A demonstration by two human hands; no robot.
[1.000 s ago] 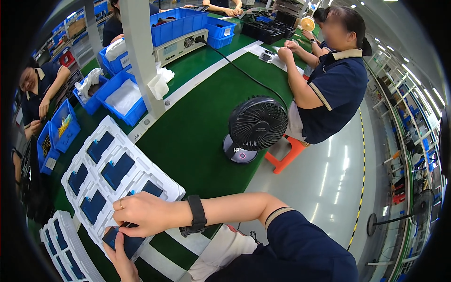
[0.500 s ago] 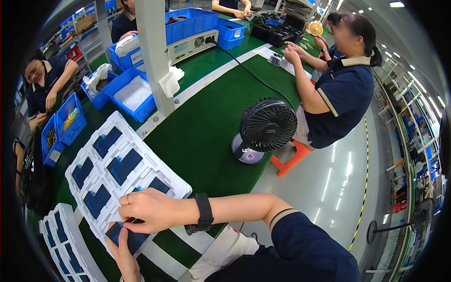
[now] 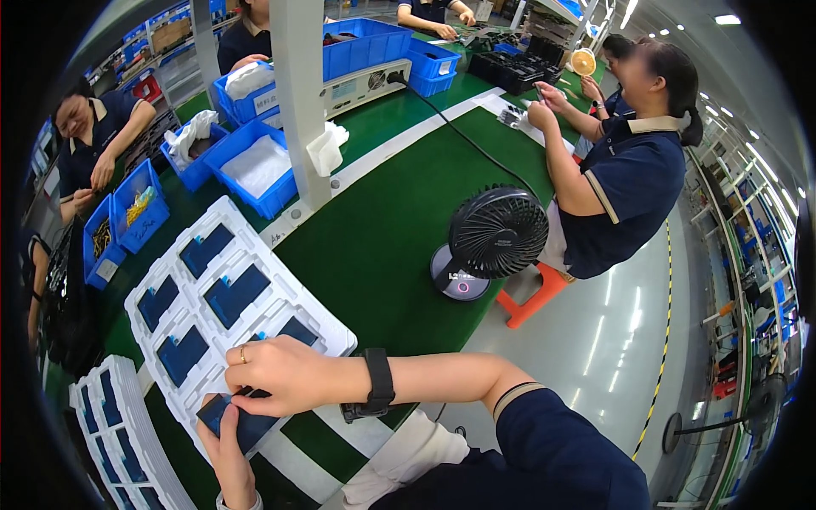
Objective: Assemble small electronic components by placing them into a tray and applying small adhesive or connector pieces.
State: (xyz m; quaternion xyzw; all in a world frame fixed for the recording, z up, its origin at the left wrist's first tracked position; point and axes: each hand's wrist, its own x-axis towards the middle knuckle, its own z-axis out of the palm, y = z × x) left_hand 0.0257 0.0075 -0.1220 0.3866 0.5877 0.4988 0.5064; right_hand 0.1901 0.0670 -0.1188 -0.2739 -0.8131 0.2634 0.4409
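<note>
My left hand (image 3: 226, 463) grips a flat dark-blue screen panel (image 3: 246, 431), its thumb lying across the top face. Above the panel's upper edge, my right hand (image 3: 285, 374) is closed in a pinch; a small dark bit shows by the fingertips, too hidden to name. Both hands are over the near end of a white moulded tray (image 3: 228, 223). Its pockets hold several similar dark-blue panels (image 3: 236, 296) with light-blue tabs. One panel in the tray is partly covered by my right hand.
A stack of white trays (image 3: 127, 382) stands at the left. A black desk fan (image 3: 497, 231) sits near the table's right edge. Blue bins (image 3: 263, 200) and a grey post (image 3: 304, 110) are beyond the tray. A co-worker (image 3: 633, 170) sits at the right, others farther off.
The whole view has shifted slightly, so things appear a little farther right. Both hands keep nearly the same place at the panel, with the right fingers slightly moved.
</note>
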